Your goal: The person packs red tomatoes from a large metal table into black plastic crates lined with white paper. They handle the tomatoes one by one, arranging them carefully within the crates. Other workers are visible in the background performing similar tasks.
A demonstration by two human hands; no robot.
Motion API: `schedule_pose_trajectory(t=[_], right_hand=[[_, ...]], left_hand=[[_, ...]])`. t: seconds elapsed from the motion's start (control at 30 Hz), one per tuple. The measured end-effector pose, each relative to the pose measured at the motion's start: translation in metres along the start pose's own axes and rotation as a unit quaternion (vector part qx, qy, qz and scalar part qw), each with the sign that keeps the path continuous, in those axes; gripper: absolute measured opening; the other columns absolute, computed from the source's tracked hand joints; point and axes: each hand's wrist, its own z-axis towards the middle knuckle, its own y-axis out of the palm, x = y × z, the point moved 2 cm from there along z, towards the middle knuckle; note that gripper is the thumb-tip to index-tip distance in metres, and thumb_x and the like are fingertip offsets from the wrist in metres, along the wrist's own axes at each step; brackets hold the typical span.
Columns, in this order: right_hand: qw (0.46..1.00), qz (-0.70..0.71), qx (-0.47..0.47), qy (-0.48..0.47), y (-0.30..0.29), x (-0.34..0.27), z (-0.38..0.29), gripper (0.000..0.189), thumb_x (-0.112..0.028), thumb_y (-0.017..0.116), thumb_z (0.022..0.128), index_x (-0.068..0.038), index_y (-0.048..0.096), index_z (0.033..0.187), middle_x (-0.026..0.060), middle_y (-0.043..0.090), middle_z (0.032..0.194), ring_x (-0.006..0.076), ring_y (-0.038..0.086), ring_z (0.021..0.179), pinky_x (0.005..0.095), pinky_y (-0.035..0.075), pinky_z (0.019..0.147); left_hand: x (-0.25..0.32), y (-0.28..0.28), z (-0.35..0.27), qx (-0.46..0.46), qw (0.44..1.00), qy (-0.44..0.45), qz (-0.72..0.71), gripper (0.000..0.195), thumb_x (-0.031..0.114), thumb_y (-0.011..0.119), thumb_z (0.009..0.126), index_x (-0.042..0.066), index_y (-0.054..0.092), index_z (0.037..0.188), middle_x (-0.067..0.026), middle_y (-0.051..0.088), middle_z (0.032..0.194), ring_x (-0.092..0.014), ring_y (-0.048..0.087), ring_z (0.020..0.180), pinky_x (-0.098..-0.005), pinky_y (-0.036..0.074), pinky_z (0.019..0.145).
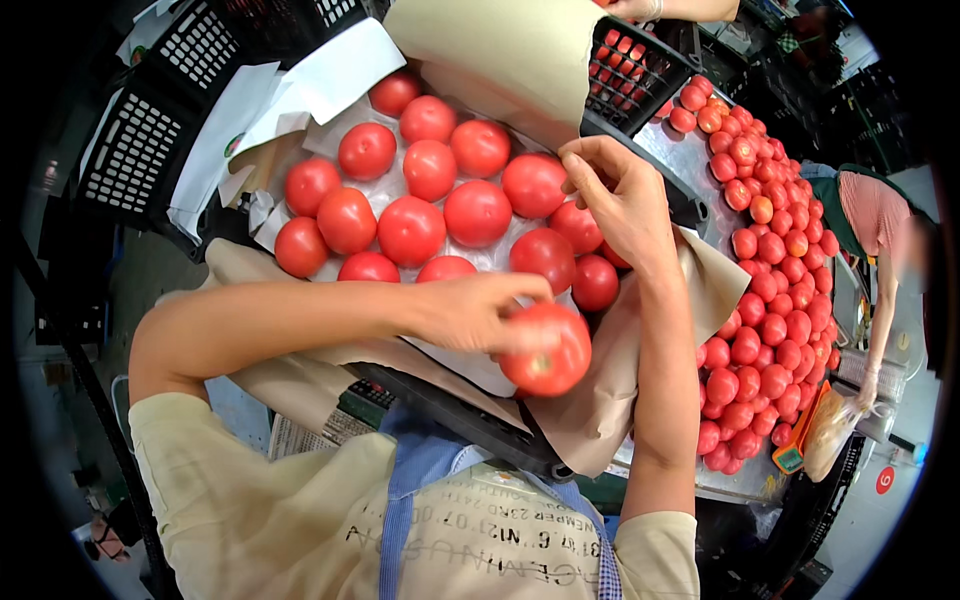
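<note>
My left hand (pixel 480 311) reaches across the near side of a paper-lined black crate. Its blurred fingers are around a large red tomato (pixel 551 352), above the crate's near edge. My right hand (pixel 622 195) is over the crate's right side, with thumb and forefinger pinched at the edge of the brown paper liner (pixel 510 60). Just below those fingertips lies another tomato (pixel 534 184). Spaced-out tomatoes (pixel 411 231) rest in the crate on thin translucent wrapping. My left forearm and hand hide part of the near row.
On a metal table (pixel 660 150) at right lies a big heap of tomatoes (pixel 772 292). Beyond stands a black basket (pixel 637 75) of tomatoes, with another person's hand (pixel 637 7) above it. A co-worker (pixel 870 217) is at far right. Black crates (pixel 131 154) stand left.
</note>
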Motion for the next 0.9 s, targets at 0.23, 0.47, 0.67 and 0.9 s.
schedule_pose_trajectory(t=[0.23, 0.47, 0.67, 0.9], right_hand=[[0.934, 0.29, -0.206, -0.034, 0.014, -0.018, -0.009, 0.063, -0.034, 0.067, 0.087, -0.005, 0.042, 0.137, 0.0157, 0.055, 0.126, 0.0212, 0.055, 0.111, 0.0328, 0.047, 0.089], [0.958, 0.207, -0.193, -0.045, 0.046, -0.019, -0.015, 0.108, -0.028, 0.089, 0.064, -0.007, 0.023, 0.146, 0.0162, 0.04, 0.139, 0.0267, 0.046, 0.126, 0.0437, 0.041, 0.104], [0.962, 0.239, -0.125, -0.049, 0.045, -0.025, -0.024, 0.105, -0.03, 0.091, 0.056, -0.004, 0.031, 0.138, 0.0126, 0.044, 0.129, 0.0242, 0.053, 0.114, 0.0365, 0.047, 0.097], [0.985, 0.172, -0.019, -0.015, 0.031, -0.019, -0.017, 0.097, -0.042, 0.087, 0.063, -0.003, 0.033, 0.133, 0.0114, 0.046, 0.121, 0.023, 0.054, 0.11, 0.0362, 0.048, 0.093]], left_hand=[[-0.009, -0.052, -0.025, 0.183, 0.918, -0.069, -0.346, 0.064, 0.065, 0.03, 0.093, 0.009, 0.058, 0.109, -0.0049, 0.061, 0.081, -0.015, 0.054, 0.064, -0.0281, 0.041, 0.056], [-0.021, -0.052, -0.005, 0.128, 0.906, 0.009, -0.404, 0.065, 0.071, 0.026, 0.092, 0.016, 0.057, 0.108, -0.0016, 0.06, 0.085, -0.015, 0.051, 0.067, -0.0284, 0.039, 0.058], [0.001, -0.057, -0.039, 0.152, 0.983, 0.003, -0.099, 0.063, 0.062, 0.038, 0.094, 0.005, 0.064, 0.096, -0.0069, 0.062, 0.075, -0.015, 0.058, 0.069, -0.0297, 0.046, 0.064], [-0.005, -0.134, -0.17, 0.379, 0.803, -0.162, 0.431, 0.029, 0.029, 0.071, 0.074, 0.005, 0.059, 0.085, -0.011, 0.065, 0.084, -0.03, 0.062, 0.083, -0.0382, 0.049, 0.072]])
